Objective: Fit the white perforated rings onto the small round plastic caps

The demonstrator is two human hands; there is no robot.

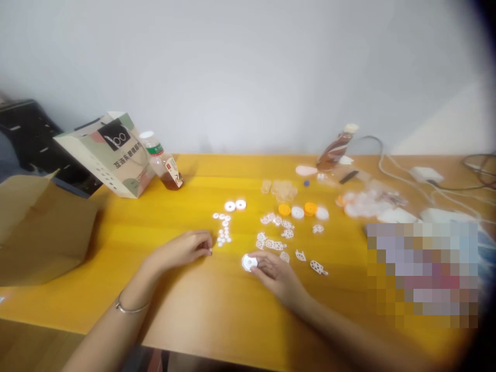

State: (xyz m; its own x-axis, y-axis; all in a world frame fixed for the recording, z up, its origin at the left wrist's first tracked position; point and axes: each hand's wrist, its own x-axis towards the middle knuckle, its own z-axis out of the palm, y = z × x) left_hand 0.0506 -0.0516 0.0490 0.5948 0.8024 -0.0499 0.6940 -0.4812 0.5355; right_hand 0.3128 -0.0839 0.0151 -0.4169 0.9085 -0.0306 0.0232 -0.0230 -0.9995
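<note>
My right hand [276,274] pinches a round white plastic disc [249,263] by its right edge, just above the table. The fingers of my left hand [195,245] are curled together, and a small white piece [210,252] shows at their tips. Beyond my hands lies a loose group of small white round pieces [226,232]. Two white rings [230,206] sit side by side farther back. Flat white cut-out parts with holes [274,245] are spread past my right hand. Behind them stands a row of orange discs [284,210] and white discs [297,212].
Clear little cups [284,190] stand toward the back. A paper bag [126,155] and a tea bottle [165,163] are at left, near a brown paper bag [46,227]. At right are another bottle [335,150], bagged parts [364,203], cables [403,175] and a blurred-out patch [430,274].
</note>
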